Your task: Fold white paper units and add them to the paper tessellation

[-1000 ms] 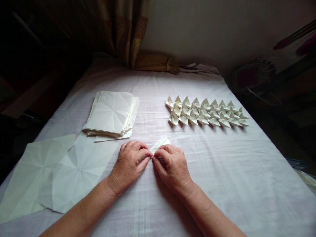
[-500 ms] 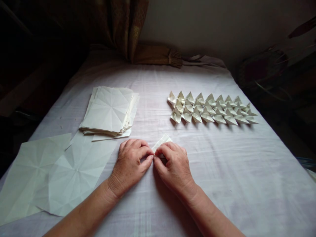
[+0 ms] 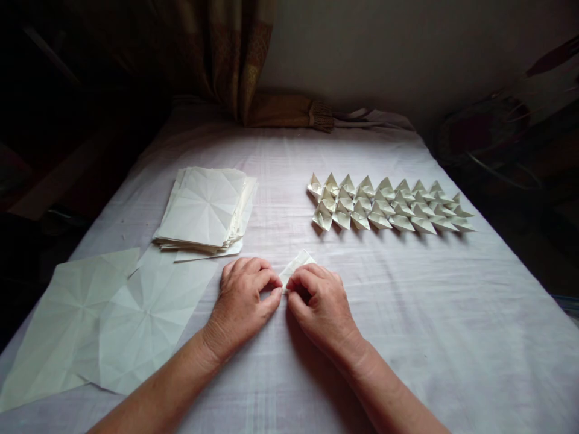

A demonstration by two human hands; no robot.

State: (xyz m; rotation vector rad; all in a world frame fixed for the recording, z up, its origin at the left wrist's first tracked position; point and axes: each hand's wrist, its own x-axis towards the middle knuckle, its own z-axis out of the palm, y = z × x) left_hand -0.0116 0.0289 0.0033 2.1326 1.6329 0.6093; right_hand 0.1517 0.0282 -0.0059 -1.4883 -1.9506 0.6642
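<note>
A small folded piece of white paper [image 3: 297, 263] lies at the centre front, partly hidden by my fingers. My left hand [image 3: 248, 290] pinches its near corner between thumb and forefinger. From the other side my right hand [image 3: 320, 300] pinches the same paper close by, the two sets of fingertips almost meeting. Beyond and to the right stand several folded paper boat-like shapes [image 3: 380, 208] with pointed tips, set in tight rows. A stack of creased paper squares [image 3: 203, 208] is beyond my left hand.
Two creased loose sheets, one paler [image 3: 145, 325] overlapping another [image 3: 67, 319], lie at the left front near my forearm. A pale cloth [image 3: 434, 337] covers the surface. A brown curtain [image 3: 239, 66] hangs down onto its far edge.
My right fingertips have drawn slightly apart from the left ones along the folded paper. The whole view has shifted a little; the stack and the folded shapes stay in place.
</note>
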